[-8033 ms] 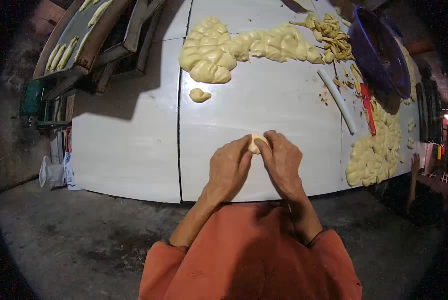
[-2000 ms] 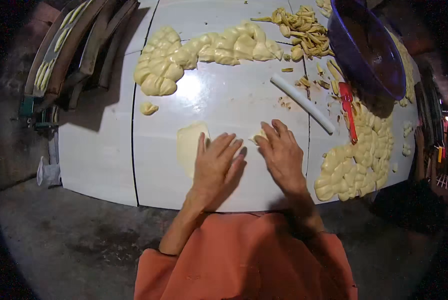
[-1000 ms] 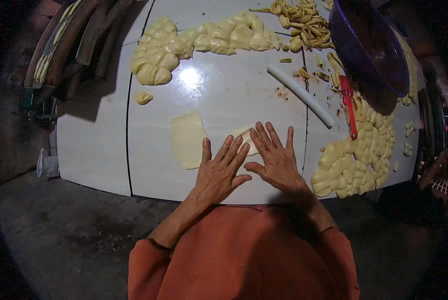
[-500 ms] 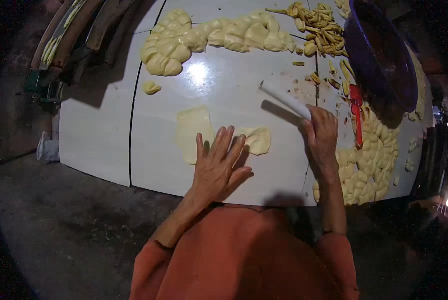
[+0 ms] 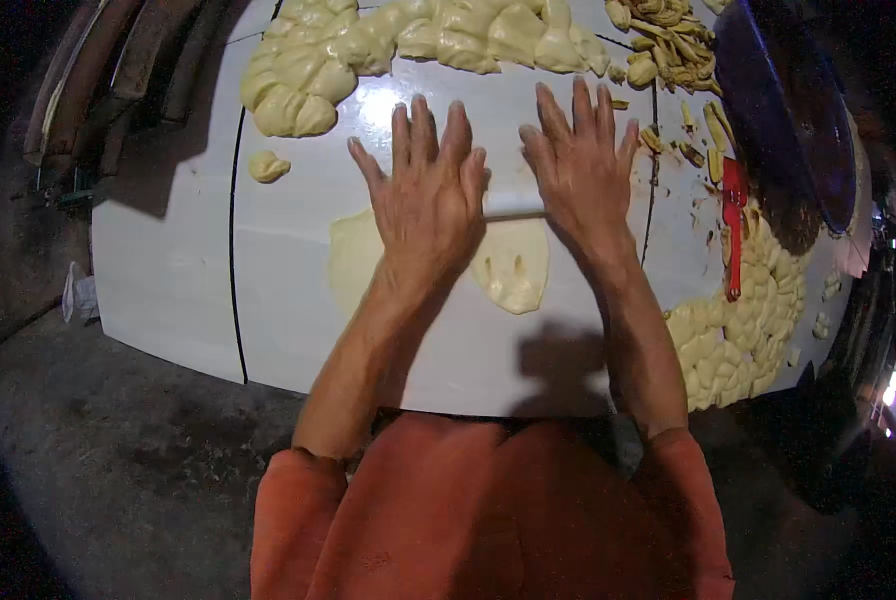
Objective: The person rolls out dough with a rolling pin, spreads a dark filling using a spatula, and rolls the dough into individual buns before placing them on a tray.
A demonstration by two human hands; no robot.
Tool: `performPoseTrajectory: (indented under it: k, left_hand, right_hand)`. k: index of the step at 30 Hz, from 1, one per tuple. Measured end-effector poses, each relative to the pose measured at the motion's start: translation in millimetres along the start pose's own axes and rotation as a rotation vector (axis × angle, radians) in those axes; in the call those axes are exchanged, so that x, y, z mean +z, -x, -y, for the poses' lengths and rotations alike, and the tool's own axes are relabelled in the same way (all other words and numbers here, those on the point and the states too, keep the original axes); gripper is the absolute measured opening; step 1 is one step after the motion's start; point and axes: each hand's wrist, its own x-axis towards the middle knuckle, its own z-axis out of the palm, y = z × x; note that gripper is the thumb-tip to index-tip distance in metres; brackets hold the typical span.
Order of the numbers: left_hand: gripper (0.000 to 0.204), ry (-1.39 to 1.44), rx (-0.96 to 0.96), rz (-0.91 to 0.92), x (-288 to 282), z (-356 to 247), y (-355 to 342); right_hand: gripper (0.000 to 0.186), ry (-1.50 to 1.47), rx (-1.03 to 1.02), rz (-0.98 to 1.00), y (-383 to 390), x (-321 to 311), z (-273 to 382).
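My left hand and my right hand lie palm down on a white rolling pin, fingers stretched and spread, covering both its ends. Just below the pin's visible middle is a small flattened dough piece with two dents. A larger thin dough sheet lies at the left, partly under my left hand and forearm. A single dough lump sits on the white tabletop, up and left of my left hand.
Portioned dough fills the back and right. Yellow fruit-like pieces, a red spatula and a large purple tub are at the right. Stacked metal trays stand back left, a pale bag below.
The rolling pin has moved from the right to above the small dough piece. My left hand has moved forward onto it; my right hand has shifted forward and left, opening from its grip.
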Motion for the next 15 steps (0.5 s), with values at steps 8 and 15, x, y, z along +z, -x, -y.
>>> performPoseTrajectory:
  k: [8,15]
  left_hand:
    - [0.067,0.124,0.028,0.182,-4.8,11.6,-12.2]
    - [0.073,0.024,0.198,0.102,-25.7,-0.4,37.3]
  right_hand:
    - [0.046,-0.388,-0.368,0.166,16.2,-31.3,-31.8]
    - [0.06,-0.368,-0.355,0.244,62.8,-61.9,-14.8]
